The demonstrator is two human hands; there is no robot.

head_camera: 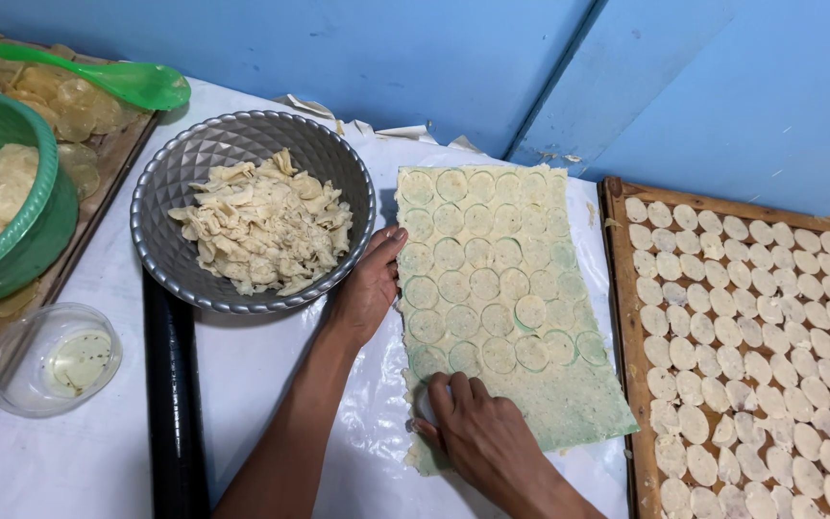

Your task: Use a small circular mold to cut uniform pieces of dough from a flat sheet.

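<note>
A pale green-flecked dough sheet (501, 298) lies on white plastic, scored with several rows of round cut-outs. My left hand (367, 284) lies flat along the sheet's left edge, fingers together and holding nothing, just right of the grey bowl. My right hand (477, 432) presses down on the sheet's near left corner with its fingers curled. Whatever is under those fingers is hidden.
A grey metal bowl (160, 183) holds dough scraps. A wooden tray (622, 384) at the right carries several rows of cut discs. A green bowl (45, 216) of dough, a green spoon (117, 79), a small clear oil dish (7, 380) and a black rolling pin (173, 404) lie at the left.
</note>
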